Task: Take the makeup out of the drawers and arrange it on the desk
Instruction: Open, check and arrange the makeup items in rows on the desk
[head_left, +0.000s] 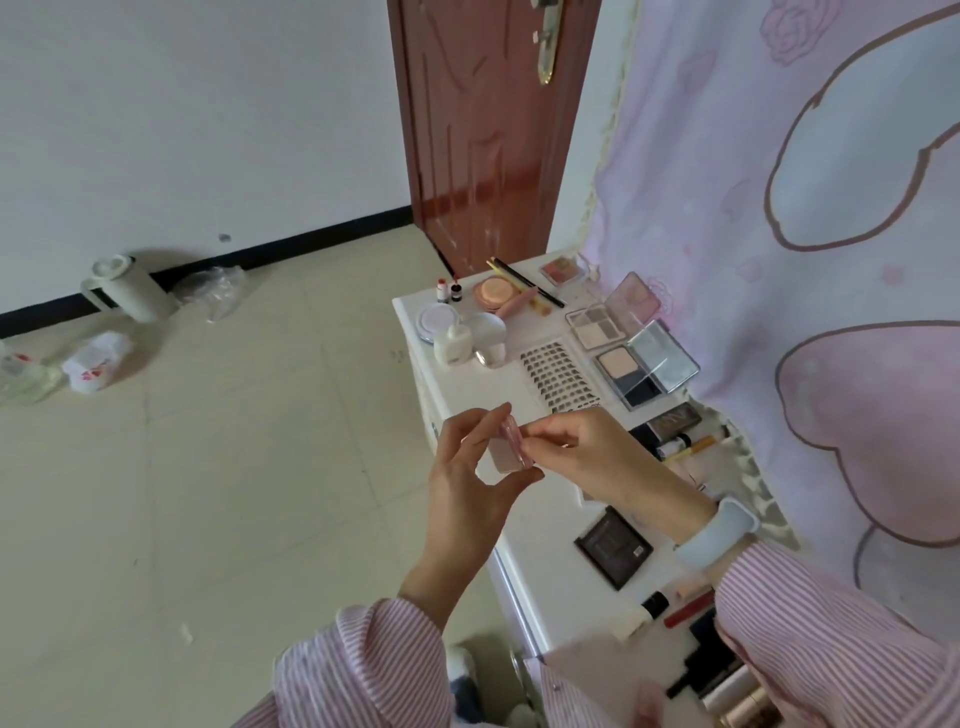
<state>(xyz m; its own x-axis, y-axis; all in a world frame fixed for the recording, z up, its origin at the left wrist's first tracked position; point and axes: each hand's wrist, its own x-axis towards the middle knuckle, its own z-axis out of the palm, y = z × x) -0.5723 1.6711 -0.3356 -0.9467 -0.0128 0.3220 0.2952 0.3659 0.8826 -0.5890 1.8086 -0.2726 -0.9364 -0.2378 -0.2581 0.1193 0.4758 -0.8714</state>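
Observation:
My left hand (467, 478) grips a small pink compact (508, 446) by its edges, above the front edge of the white desk (540, 561). My right hand (587, 457) pinches the compact's upper edge from the right. Makeup lies spread over the desk: open eyeshadow palettes (618, 364), a sheet of false lashes (558, 375), a round peach powder (494, 291), a white bottle (453, 344), a dark square compact (613, 548) and lipsticks (688, 608) near my right sleeve. No drawer is plainly in view.
A pink printed curtain (805, 260) hangs along the desk's right side. A brown door (488, 130) stands behind the desk. On the tiled floor at left are a white bin (130, 286) and plastic bags (93, 364).

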